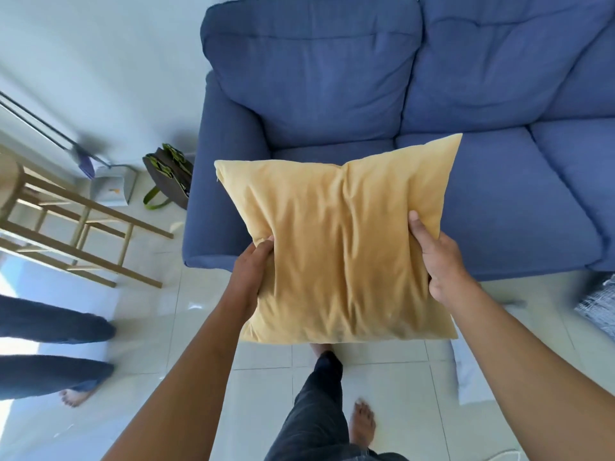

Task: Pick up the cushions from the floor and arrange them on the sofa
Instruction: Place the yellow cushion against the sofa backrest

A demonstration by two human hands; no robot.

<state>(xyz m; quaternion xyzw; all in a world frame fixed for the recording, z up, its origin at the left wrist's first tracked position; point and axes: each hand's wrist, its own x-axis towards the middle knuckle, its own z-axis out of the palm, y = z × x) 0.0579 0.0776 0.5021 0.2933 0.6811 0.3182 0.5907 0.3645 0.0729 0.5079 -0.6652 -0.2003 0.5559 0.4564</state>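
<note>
A square mustard-yellow cushion (342,247) is held up in the air in front of me, over the front edge of the blue sofa (332,81). My left hand (251,271) grips its left edge and my right hand (439,261) grips its right edge, thumb on top. The sofa seat behind the cushion has nothing on it where I can see. A grey patterned cushion (599,311) lies on the floor at the right edge, partly cut off by the frame.
Another person's legs in blue jeans (53,347) stand on the left. A wooden stool (70,227) stands at the left, and a dark bag with green straps (168,176) leans beside the sofa arm. White cloth (469,374) lies on the tiled floor.
</note>
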